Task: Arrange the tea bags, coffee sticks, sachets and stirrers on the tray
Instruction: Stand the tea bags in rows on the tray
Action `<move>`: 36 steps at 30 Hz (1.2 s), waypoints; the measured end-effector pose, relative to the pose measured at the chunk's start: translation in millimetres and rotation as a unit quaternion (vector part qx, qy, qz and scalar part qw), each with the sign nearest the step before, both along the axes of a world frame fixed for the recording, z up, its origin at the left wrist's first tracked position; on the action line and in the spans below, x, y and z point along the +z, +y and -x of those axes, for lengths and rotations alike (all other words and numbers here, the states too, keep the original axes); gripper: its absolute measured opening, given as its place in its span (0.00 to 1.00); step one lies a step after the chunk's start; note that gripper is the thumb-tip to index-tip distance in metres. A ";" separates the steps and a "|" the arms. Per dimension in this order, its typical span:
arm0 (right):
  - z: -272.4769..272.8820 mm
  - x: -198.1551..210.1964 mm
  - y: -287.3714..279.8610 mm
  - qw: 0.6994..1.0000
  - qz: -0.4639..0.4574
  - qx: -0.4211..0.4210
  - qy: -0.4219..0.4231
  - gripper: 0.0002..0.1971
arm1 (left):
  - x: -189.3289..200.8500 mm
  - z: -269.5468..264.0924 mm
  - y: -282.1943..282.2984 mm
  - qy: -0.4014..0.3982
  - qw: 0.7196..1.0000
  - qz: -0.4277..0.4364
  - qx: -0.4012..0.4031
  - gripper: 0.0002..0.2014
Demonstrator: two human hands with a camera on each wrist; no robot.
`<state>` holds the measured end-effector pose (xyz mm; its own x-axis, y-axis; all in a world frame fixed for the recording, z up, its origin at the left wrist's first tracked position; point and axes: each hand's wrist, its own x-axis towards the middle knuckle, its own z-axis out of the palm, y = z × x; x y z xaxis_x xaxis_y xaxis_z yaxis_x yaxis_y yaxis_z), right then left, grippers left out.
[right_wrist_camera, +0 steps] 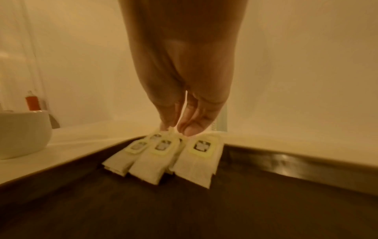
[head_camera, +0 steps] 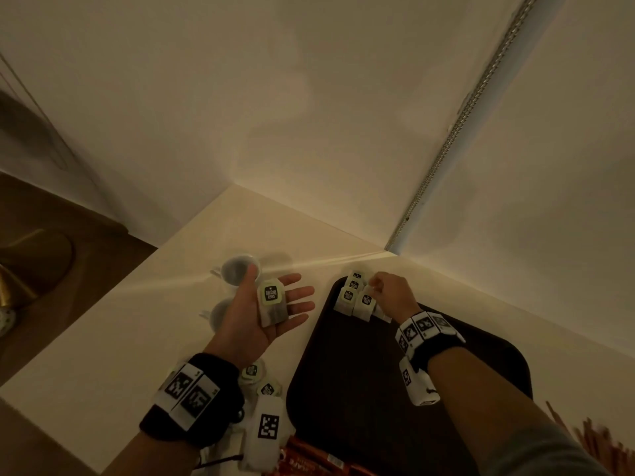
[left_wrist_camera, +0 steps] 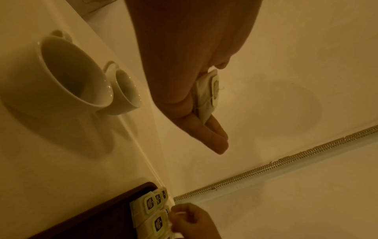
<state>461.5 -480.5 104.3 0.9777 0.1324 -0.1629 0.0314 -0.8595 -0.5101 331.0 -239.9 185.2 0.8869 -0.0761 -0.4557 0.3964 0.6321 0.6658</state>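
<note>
A dark brown tray (head_camera: 360, 389) lies on the pale counter. Several tea bags (head_camera: 348, 298) with green-edged tags overlap in a row at its far left corner. My right hand (head_camera: 376, 283) hovers over that corner, and its fingertips (right_wrist_camera: 191, 129) pinch a thin white tea bag, seen edge-on, just above the row (right_wrist_camera: 159, 161). My left hand (head_camera: 292, 293) is held palm up to the left of the tray with its fingers straight. A tea bag (head_camera: 271, 304) lies flat across that palm, also visible in the left wrist view (left_wrist_camera: 206, 97).
Two white cups (head_camera: 238, 267) (head_camera: 220, 312) stand on the counter beneath my left hand. Loose tea bags (head_camera: 252, 371) lie by my left wrist, red coffee sticks (head_camera: 309, 458) at the tray's near edge, wooden stirrers (head_camera: 591, 438) at bottom right. Walls meet right behind the tray.
</note>
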 end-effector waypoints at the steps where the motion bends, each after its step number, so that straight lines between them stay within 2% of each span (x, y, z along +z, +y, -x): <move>1: 1.2 8.3 6.0 1.000 -0.017 0.009 -0.019 0.06 | -0.4 -0.9 0.0 0.004 1.000 -0.003 -0.012 0.38; 3: 9.1 34.2 26.4 0.990 -0.116 0.049 -0.057 0.05 | -1.2 -3.1 -0.6 0.011 0.999 -0.013 -0.036 0.40; 5: 25.3 71.3 53.1 0.965 -0.211 0.140 -0.065 0.04 | 1.6 -5.1 -4.2 0.004 0.998 -0.034 -0.058 0.42; 8: 47.4 111.3 82.9 0.928 -0.233 0.279 -0.083 0.06 | 10.9 -7.0 -10.9 -0.029 0.994 -0.061 -0.083 0.41; 10: 53.0 126.3 90.8 0.918 -0.220 0.308 -0.118 0.05 | 18.6 -7.1 -14.6 -0.059 0.992 -0.070 -0.082 0.38; 13: 54.1 146.1 91.6 0.920 -0.164 0.315 -0.166 0.06 | 19.4 -9.2 -14.2 -0.143 0.983 -0.111 -0.023 0.27; 15: 56.4 161.6 89.3 0.920 -0.125 0.316 -0.195 0.11 | 19.0 -8.9 -9.7 -0.226 0.954 -0.195 0.015 0.20; 16: 57.6 169.4 88.3 0.920 -0.107 0.316 -0.204 0.13 | 20.4 -8.0 -8.0 -0.244 0.943 -0.222 0.037 0.17; 18: 60.9 183.4 88.6 0.922 -0.078 0.314 -0.212 0.11 | 27.0 -5.5 -7.0 -0.256 0.935 -0.235 0.071 0.11; 20: 64.5 194.9 90.1 0.925 -0.066 0.310 -0.210 0.06 | 31.8 -4.2 -7.3 -0.267 0.935 -0.222 0.070 0.09; 23: 69.8 209.9 92.4 0.931 -0.076 0.300 -0.195 0.03 | 32.9 -2.8 -10.3 -0.284 0.934 -0.216 0.024 0.08; 27: 72.6 224.0 95.1 0.937 -0.096 0.286 -0.175 0.03 | 35.4 0.1 -16.8 -0.271 0.954 -0.126 -0.004 0.07; 32: 76.3 230.4 93.2 0.943 -0.116 0.277 -0.146 0.03 | 39.1 4.2 -18.1 -0.271 0.961 -0.053 -0.019 0.20; 34: 77.4 230.9 91.4 0.942 -0.124 0.277 -0.145 0.03 | 40.5 5.7 -17.9 -0.266 0.963 -0.048 -0.014 0.16; 36: 78.6 229.9 90.3 0.941 -0.128 0.277 -0.149 0.04 | 43.3 7.9 -18.2 -0.258 0.964 -0.061 -0.002 0.05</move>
